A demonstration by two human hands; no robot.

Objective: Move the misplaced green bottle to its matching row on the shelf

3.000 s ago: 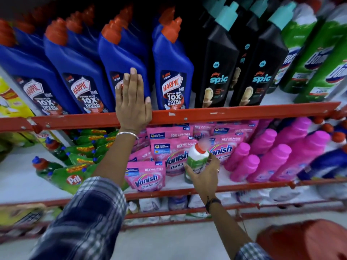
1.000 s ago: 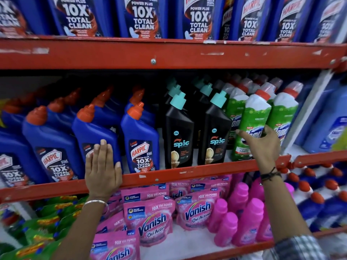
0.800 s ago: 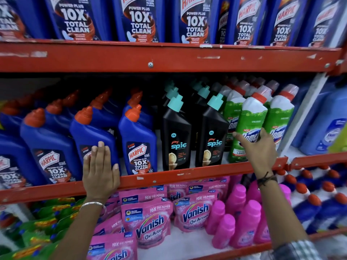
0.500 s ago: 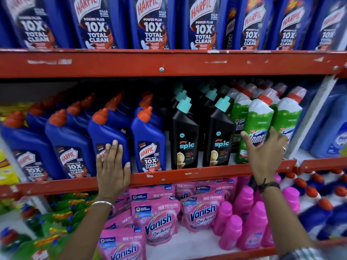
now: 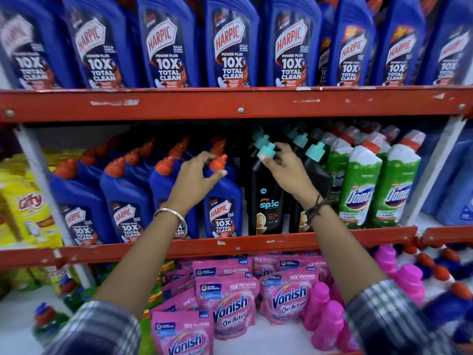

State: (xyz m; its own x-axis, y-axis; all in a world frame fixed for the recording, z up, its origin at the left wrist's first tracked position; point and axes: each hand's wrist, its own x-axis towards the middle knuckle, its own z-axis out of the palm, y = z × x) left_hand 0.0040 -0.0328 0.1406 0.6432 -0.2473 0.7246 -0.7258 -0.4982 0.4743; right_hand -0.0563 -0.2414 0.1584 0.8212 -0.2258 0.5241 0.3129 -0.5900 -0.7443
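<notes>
The green Domex bottles [image 5: 362, 185] with white shoulders and orange caps stand upright in rows at the right end of the middle shelf, and neither hand touches them. My left hand [image 5: 198, 176] pinches the orange cap of a blue Harpic bottle [image 5: 224, 201] in the front row. My right hand [image 5: 282, 170] closes thumb and fingers on the teal cap of a black Spic bottle [image 5: 265, 198], just left of the green rows.
A red shelf rail [image 5: 256, 243] runs along the front under both wrists. Large blue Harpic bottles [image 5: 230, 44] fill the shelf above. Pink Vanish pouches [image 5: 230, 303] and pink bottles [image 5: 322, 311] lie on the shelf below. Yellow packs [image 5: 28, 206] sit at the left.
My right hand let go of the green bottle, left standing in its row, and moved left to the black bottle's cap. My left hand rose off the red rail to the Harpic cap.
</notes>
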